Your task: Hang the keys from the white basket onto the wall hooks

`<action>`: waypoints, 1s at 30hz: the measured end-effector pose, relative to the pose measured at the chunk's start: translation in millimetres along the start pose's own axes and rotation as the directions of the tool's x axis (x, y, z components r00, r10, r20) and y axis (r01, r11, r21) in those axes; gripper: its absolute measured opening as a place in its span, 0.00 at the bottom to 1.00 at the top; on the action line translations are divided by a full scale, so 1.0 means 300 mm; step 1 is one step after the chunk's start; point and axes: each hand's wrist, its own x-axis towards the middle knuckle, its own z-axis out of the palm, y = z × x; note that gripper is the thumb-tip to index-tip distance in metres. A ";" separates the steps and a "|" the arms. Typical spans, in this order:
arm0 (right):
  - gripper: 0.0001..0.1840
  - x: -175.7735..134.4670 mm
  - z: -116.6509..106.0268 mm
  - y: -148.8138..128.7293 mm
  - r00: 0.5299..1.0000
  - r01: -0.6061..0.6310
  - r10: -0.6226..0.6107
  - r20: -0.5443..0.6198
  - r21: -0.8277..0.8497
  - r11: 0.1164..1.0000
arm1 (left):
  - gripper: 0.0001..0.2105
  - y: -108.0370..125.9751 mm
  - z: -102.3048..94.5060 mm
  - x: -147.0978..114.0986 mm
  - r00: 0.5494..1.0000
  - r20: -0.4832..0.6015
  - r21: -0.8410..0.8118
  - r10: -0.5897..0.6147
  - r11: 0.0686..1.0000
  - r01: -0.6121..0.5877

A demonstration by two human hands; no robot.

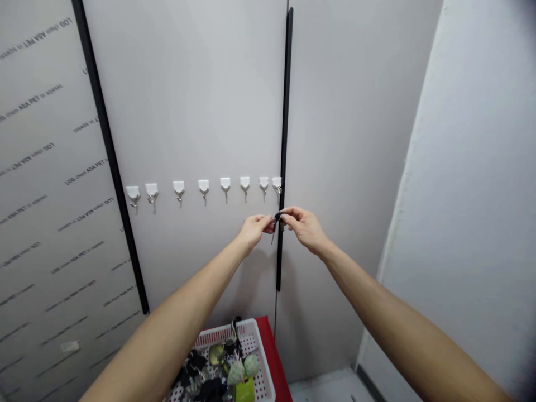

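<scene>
So from my end of the feed, both hands are pinched together on one small piece. The left hand has thumb and fingertips closed on one side of the dark key-like piece, and the right hand grips the other side. Too small for me to say exactly what it is, but a thin bit dangles below. My guess is the two-sided pinch is there because something that tiny swings otherwise.

It's up in front of the black handle strip, just below the last of eight white hooks. Those run in a rough row across the pale panel, probably spaced so hanging stuff won't tangle.

Further down there's a white basket on something red, presumably parked there for easy reach. Inside: pale green lumps, a yellow-green item and a dark jumble.
</scene>
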 end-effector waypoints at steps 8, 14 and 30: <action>0.08 -0.013 0.004 0.022 0.992 0.087 -0.087 0.095 -0.002 0.996 | 0.06 -0.013 -0.030 0.011 1.000 0.010 0.067 0.025 0.997 -0.026; 0.11 -0.028 -0.015 0.029 0.995 0.044 -0.042 0.090 -0.024 0.999 | 0.05 0.014 -0.032 0.038 0.957 -0.052 0.438 0.285 0.868 -0.235; 0.07 0.137 -0.022 0.028 0.975 -0.094 0.129 -0.181 0.189 0.977 | 0.07 0.034 0.058 0.194 0.930 -0.174 0.390 0.324 0.890 -0.237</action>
